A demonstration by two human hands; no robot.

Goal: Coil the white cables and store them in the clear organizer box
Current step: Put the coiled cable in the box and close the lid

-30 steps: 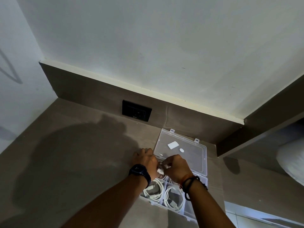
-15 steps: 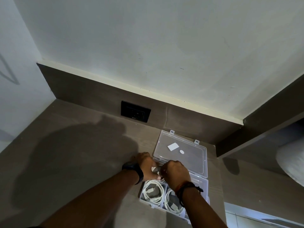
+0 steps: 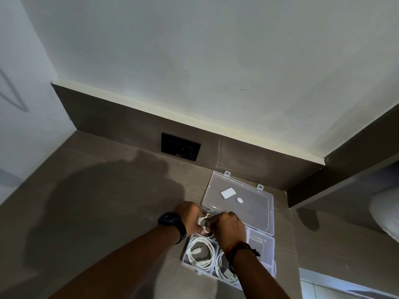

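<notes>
The clear organizer box [image 3: 264,244] sits open on the brown counter, its lid [image 3: 254,210] laid back toward the wall. A coiled white cable [image 3: 199,253] fills the near-left compartment, and another coil [image 3: 223,271] lies in the compartment to its right, partly under my right wrist. Over the box's far-left compartment, my left hand [image 3: 190,217] and my right hand [image 3: 228,226] meet, both pinching a white cable [image 3: 204,221] between them. Most of that cable is hidden by my fingers.
A black wall socket [image 3: 181,146] is set in the brown backsplash behind the counter [image 3: 97,212]. A brown ledge [image 3: 345,175] runs along the right, with a pale rounded object [image 3: 386,214] beyond it. The counter's right edge drops off beside the box.
Both hands have shifted slightly left and nearer together over the box's far-left compartment, still working the same white cable. The box has not moved.
</notes>
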